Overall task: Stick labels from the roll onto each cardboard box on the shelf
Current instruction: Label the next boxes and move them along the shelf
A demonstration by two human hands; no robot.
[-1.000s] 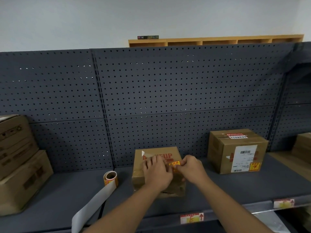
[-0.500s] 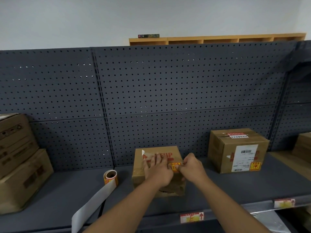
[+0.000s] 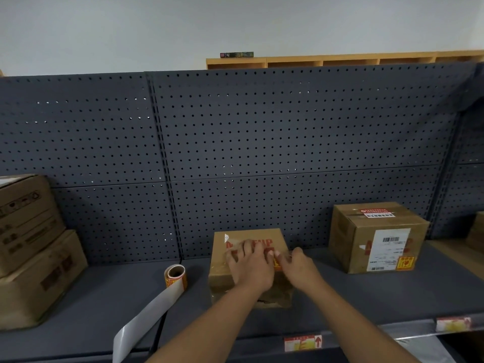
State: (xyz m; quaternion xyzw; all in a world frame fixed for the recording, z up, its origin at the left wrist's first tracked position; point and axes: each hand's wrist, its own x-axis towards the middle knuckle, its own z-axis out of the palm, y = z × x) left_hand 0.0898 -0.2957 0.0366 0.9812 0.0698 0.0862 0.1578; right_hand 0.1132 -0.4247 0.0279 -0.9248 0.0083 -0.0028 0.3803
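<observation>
Label point(image 3: 277, 262) thin, limp, sticky, best taken by an edge | on middle cardboard box point(image 3: 243, 258), 3 o'clock of label roll point(image 3: 176, 276) | left hand point(image 3: 250, 265) fingers flat, pressing | right hand point(image 3: 297, 265) fingers pinching label's edge.

A dark grey pegboard panel point(image 3: 288, 132) stands below a pale wall point(image 3: 157, 27), wooden cubbyholes point(image 3: 340, 61) behind.

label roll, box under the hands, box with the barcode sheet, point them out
label roll point(image 3: 175, 276), head view, on its orange outer wrap
middle box point(image 3: 251, 235), head view, on its top face
right box point(image 3: 348, 237), head view, on its left side
</observation>
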